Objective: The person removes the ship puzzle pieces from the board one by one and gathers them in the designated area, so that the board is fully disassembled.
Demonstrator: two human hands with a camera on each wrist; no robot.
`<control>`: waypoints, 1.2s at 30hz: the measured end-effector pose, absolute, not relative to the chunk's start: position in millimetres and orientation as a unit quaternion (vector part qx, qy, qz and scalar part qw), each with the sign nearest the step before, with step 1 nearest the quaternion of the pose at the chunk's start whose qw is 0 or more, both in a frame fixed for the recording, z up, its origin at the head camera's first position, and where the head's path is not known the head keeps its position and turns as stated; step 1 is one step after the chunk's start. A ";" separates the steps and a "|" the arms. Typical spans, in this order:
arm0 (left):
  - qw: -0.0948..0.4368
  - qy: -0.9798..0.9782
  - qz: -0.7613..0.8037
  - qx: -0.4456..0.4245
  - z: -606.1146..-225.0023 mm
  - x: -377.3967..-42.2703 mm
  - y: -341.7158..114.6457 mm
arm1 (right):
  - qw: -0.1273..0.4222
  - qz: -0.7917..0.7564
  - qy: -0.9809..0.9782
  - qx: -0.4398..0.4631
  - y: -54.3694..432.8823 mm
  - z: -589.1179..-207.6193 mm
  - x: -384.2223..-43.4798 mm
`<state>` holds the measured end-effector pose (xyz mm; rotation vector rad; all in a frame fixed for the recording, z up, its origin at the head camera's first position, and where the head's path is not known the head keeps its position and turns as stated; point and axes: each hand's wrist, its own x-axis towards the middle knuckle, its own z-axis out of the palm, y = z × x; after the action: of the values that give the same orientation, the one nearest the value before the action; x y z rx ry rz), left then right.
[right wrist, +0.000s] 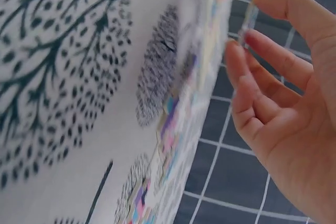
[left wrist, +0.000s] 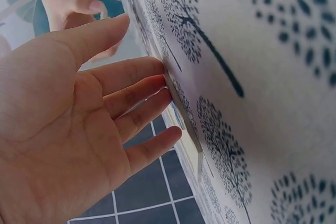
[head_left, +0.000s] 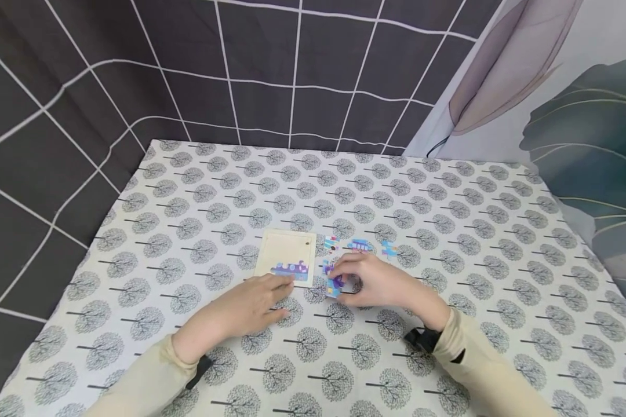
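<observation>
A pale square puzzle tray [head_left: 287, 231] lies on the cloth, with joined purple and blue jigsaw pieces [head_left: 290, 269] along its lower edge. My left hand [head_left: 250, 304] rests its extended fingertips on the tray's near edge; the left wrist view shows its palm [left wrist: 68, 124] and loosely spread fingers. To the right of the tray, my right hand [head_left: 372, 281] pinches a jigsaw piece [head_left: 335, 287] between thumb and fingers. That piece appears edge-on as a thin strip [right wrist: 247, 20] in the right wrist view, held off the cloth. Its picture is partly hidden by the fingers.
Several loose jigsaw pieces lie beyond the right hand, among them a striped one [head_left: 331, 242], a blue and purple one [head_left: 361, 245] and a light blue one [head_left: 389, 248]. A tree-print cloth [head_left: 313, 370] covers the table. Dark grid-patterned fabric [head_left: 261, 58] hangs behind.
</observation>
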<state>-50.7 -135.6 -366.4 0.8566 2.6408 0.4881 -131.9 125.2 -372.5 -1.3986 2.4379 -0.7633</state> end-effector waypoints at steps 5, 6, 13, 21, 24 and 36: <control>0.167 0.926 0.168 0.295 -366.4 -51.7 -134.2 | 0.134 -0.277 0.832 -0.462 135.1 -369.0 -127.7; 0.166 0.926 0.168 0.294 -366.1 -51.9 -134.2 | 0.134 -0.279 0.831 -0.462 135.4 -368.8 -127.1; 0.154 0.926 0.165 0.302 -366.7 -55.0 -131.5 | 0.114 -0.244 0.845 -0.462 136.8 -372.7 -121.5; 0.139 0.926 0.175 0.305 -366.0 -52.0 -131.6 | 0.111 -0.216 0.844 -0.478 135.8 -378.7 -112.9; 0.136 0.927 0.175 0.304 -364.9 -50.1 -132.6 | 0.110 -0.212 0.850 -0.470 133.3 -380.7 -108.8; 0.142 0.930 0.151 0.303 -360.5 -53.2 -125.3 | 0.061 -0.160 0.869 -0.463 120.9 -380.7 -98.3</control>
<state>-53.2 -125.3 -360.5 0.8737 2.6850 0.4369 -98.3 120.9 -380.7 -1.4023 2.6308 -0.4849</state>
